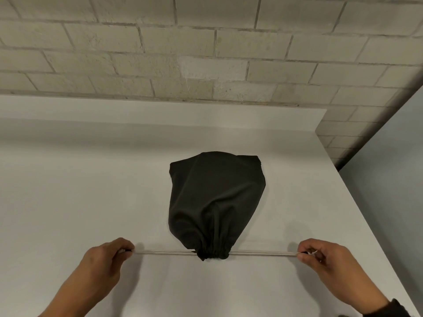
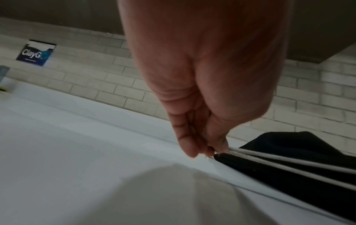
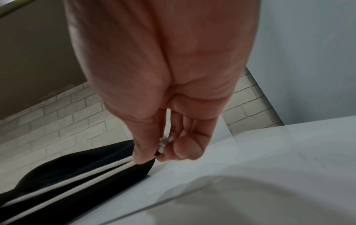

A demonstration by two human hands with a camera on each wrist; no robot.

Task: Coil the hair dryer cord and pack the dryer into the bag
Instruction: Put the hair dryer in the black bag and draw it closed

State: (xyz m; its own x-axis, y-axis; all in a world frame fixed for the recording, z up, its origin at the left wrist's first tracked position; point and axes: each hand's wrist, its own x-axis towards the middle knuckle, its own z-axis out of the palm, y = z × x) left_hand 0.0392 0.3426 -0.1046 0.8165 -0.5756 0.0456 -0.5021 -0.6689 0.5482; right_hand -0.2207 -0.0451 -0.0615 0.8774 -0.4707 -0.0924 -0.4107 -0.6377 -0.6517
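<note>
black bag (image 1: pixel 215 197) cinched, hands pinching drawstrings (image 1: pixel 164 252)

– Bag condition?
– Black cloth bag (image 1: pixel 215 197) lay bulging on the table, mouth gathered shut toward the person; pale drawstring (image 1: pixel 164 252) ran taut to both sides
– Dryer?
– Not visible

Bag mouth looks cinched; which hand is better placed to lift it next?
Neither clearly: left hand and right hand each pinch a drawstring end, about equally far from the black bag. Lift with both.
</note>
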